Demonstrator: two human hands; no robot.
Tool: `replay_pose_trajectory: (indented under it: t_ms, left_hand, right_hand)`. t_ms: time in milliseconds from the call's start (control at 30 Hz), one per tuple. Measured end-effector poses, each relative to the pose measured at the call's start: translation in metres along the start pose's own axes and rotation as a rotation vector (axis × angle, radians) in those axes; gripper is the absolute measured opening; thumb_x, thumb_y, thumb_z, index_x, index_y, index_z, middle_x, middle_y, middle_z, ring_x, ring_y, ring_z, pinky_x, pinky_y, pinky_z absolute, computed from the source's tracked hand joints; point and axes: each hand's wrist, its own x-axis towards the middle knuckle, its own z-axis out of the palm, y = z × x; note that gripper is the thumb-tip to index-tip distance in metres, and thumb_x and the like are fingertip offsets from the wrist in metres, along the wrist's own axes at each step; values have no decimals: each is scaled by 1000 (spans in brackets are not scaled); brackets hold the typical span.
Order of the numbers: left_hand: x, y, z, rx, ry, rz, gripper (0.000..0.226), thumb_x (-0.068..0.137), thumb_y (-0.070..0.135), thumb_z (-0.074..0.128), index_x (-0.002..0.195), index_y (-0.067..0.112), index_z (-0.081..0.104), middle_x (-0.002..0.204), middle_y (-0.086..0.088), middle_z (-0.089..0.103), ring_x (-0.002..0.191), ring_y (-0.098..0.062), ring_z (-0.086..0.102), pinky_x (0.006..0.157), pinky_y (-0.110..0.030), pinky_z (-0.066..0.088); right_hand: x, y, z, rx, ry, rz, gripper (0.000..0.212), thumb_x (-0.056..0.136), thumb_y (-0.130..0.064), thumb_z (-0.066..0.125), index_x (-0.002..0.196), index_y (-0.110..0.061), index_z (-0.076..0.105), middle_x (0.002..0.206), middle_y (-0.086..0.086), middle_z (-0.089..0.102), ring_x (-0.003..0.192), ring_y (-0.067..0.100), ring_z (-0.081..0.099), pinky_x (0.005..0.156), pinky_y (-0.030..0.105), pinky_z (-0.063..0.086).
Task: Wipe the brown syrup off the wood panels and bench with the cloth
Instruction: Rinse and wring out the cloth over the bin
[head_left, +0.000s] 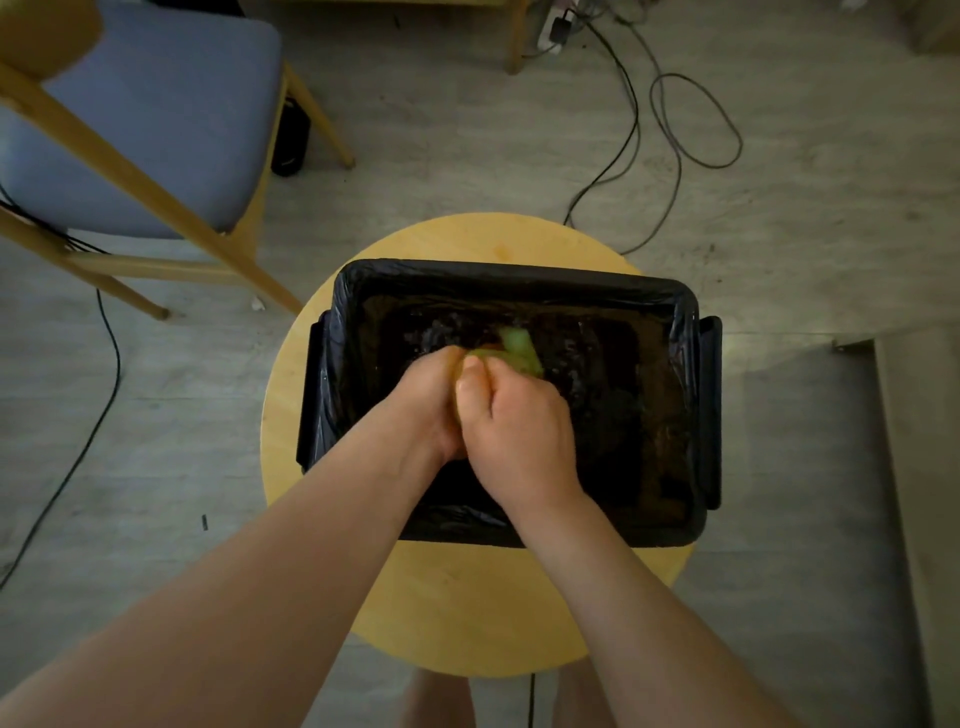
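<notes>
The left hand (428, 397) and right hand (519, 431) both clench the green cloth (522, 352), bunched together over the middle of the lined bin (519, 271) on the stool (467, 613), likely so wrung-out liquid drops inside.

Glossy crinkled black plastic liner (519, 273) in bin; smooth matt wooden round stool (467, 613); green cloth (522, 353); grey matt wood-grain floor (779, 218).
</notes>
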Motion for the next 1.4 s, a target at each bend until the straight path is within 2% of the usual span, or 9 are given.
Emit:
replay_pose_trajectory:
  t_ms: [233,400,533,700,833,967,1133,1300,1400]
  left_hand:
    - [-5,-11,6,-1,-38,92,27,97,-3,50,114,-8,71,108,-29,72,95,-35,72,90,-47,59]
    - [5,-12,-7,-40,114,-14,27,99,31,56,116,15,68,107,-13,76,99,-32,73,76,-51,63]
    - [17,-14,-4,-9,102,-136,39,102,46,47,122,20,68,111,-15,75,101,-37,71,79,-60,59]
    - [22,-14,6,-107,30,-208,49,99,57,50,96,15,77,93,-11,77,89,-28,71,77,-38,57]
    - [18,-7,5,-4,11,-95,49,103,34,52,58,14,62,55,-3,59,46,-15,61,48,-20,49]
    - [8,-6,4,65,-100,47,67,105,5,39,40,15,51,40,2,44,32,-8,45,36,-15,38]
    - [7,-14,2,-16,-124,85,50,104,3,42,60,5,65,54,-6,60,54,-18,60,54,-24,52]
    - [-5,-31,7,36,-108,139,34,101,-1,42,110,0,75,105,-19,76,99,-32,73,91,-45,60]
    - [-3,-26,4,-118,60,61,27,97,17,52,113,9,72,100,-14,78,97,-33,74,86,-53,61]
  right_hand:
    - [37,41,-4,-302,-21,196,44,109,-40,30,101,-11,62,84,12,68,79,36,68,61,39,49]
    - [42,55,-16,16,-94,664,47,107,-54,39,138,-20,31,120,8,43,78,24,53,69,35,41]
    - [38,42,4,54,-202,803,65,108,-58,27,156,-14,31,160,23,17,130,43,49,107,47,43]
    - [24,22,20,193,-333,643,49,110,-45,27,117,-17,66,113,10,69,106,31,66,95,41,52]
    - [-3,4,-1,168,-154,277,39,108,-39,39,80,-21,60,73,-3,63,67,11,62,61,36,52]
    - [-7,0,-2,74,23,-31,48,104,-41,37,68,-16,57,61,-6,56,56,12,56,54,36,49]
    - [11,18,0,-91,83,-69,44,102,-37,35,66,-20,53,65,-1,59,56,21,57,52,35,46]
    - [43,59,-5,-319,-122,253,42,107,-37,34,83,-15,60,84,9,63,85,37,67,62,36,41]
    - [45,61,-1,-117,-51,520,39,110,-38,32,121,-9,54,120,19,59,105,42,61,74,38,39]
